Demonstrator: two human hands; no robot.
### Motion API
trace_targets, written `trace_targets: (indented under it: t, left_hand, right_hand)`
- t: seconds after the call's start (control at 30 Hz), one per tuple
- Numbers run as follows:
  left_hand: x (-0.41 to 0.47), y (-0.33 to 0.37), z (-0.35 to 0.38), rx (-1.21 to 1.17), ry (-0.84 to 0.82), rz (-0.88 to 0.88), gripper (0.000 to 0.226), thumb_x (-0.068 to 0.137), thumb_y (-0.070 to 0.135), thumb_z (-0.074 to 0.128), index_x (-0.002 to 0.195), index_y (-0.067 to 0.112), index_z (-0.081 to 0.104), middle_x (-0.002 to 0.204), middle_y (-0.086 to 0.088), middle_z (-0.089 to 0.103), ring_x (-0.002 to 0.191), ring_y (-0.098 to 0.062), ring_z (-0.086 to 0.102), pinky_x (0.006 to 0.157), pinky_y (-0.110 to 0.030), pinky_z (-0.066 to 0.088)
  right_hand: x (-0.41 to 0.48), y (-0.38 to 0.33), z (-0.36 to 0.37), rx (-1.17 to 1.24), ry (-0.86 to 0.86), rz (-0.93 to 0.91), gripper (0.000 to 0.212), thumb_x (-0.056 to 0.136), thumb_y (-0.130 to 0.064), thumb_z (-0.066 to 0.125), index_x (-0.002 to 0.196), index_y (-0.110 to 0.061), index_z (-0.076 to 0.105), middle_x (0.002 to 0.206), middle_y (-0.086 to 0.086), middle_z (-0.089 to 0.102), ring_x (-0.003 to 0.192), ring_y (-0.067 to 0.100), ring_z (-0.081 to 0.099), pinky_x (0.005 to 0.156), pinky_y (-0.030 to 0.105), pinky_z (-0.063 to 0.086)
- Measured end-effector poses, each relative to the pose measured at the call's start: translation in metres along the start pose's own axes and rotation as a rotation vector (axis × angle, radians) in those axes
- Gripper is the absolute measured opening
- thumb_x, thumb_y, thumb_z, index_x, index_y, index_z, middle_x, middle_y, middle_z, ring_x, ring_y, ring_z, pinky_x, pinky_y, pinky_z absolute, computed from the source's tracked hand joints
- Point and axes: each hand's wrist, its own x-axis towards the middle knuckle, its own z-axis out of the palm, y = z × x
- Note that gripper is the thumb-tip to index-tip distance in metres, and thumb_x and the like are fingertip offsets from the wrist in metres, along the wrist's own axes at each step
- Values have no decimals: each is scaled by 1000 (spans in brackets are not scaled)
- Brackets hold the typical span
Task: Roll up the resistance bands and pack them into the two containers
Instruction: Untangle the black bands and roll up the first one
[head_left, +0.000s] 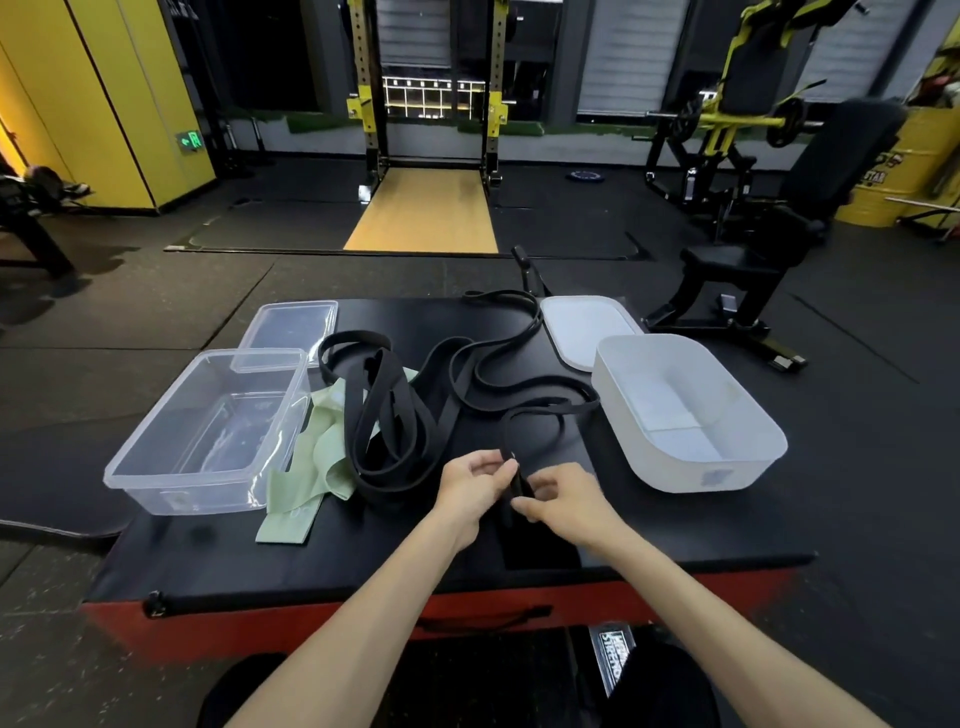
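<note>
Both hands meet near the front middle of the black padded worktop (363, 561). The left hand (475, 486) and the right hand (563, 501) each pinch the near end of a narrow black rubber resistance band (514, 475), fingers (537, 491) curled close on it with hardly a gap; whether a first turn is already made is too small to tell. The rest of that band trails in loose loops toward the far edge, passing just beside the white rectangular plastic container (691, 475) on the right.

The step in hand looks like starting the roll. To do it well, fold the end tightly on itself and keep the edges flush so the coil does not cone out; let one hand turn while the other feeds the band flat under slight tension. The loops ahead cross one another and run close to the heap of wide black rubber bands (387, 415), so draw slack free before it snags.

Counted:
- two containers, the white one and a clear rectangular plastic container (156, 493) on the left, both open with nothing visible inside;
- two lids, a clear lid (291, 327) behind the clear one and a white lid (587, 327) behind the white;
- one pale green flat band (317, 457), partly under the black heap;
- the black bands overlap too much for a sure count, though two widths show.
</note>
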Motion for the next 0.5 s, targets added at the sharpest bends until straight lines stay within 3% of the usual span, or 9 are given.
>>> trace_targets:
  t: [0.1, 0.23, 0.3, 0.37, 0.43, 0.5]
  left_hand:
    - [3, 0, -3, 171, -9, 100, 10, 86, 7, 68, 87, 16, 63, 85, -4, 67, 76, -11, 61, 74, -18, 48]
    - [3, 0, -9, 396, -26, 150, 34, 81, 19, 74, 110, 18, 56, 91, -2, 70, 94, -16, 64, 90, -29, 50]
    - [0, -1, -11, 501, -31, 198, 47, 80, 19, 74, 115, 28, 45, 87, 1, 68, 91, -12, 62, 84, -23, 46]
    - [-4, -1, -13, 605, -42, 293, 57, 79, 15, 75, 119, 34, 39, 86, 3, 63, 77, -9, 60, 72, -15, 45]
    - [-5, -4, -15, 730, 0, 399, 61, 76, 14, 78, 121, 33, 42, 94, 1, 54, 67, -10, 55, 70, -18, 48]
    - [-4, -7, -17, 904, 46, 496, 54, 76, 17, 79, 118, 31, 48, 104, 2, 41, 70, -12, 52, 75, -25, 47]
  right_hand:
    - [-6, 0, -1, -49, 121, -60, 18, 81, -24, 72, 99, -19, 73, 92, -1, 73, 91, 10, 64, 82, 22, 46]
    - [-13, 7, 1, -193, 203, -197, 11, 84, -17, 67, 90, -10, 72, 76, 0, 68, 75, 15, 58, 70, 28, 41]
    - [-13, 14, 1, -290, 195, -260, 14, 86, -18, 64, 93, -11, 73, 76, -4, 63, 77, 15, 54, 70, 27, 38]
    - [-12, 18, 2, -385, 175, -281, 22, 89, -21, 61, 108, -16, 71, 96, 1, 64, 95, 19, 56, 79, 28, 41]
    - [-12, 18, 3, -462, 155, -300, 25, 92, -22, 57, 114, -17, 69, 104, 4, 60, 104, 22, 54, 79, 28, 39]
    - [-13, 18, 4, -523, 132, -338, 26, 94, -22, 53, 114, -17, 68, 103, 5, 57, 104, 22, 53, 73, 25, 34]
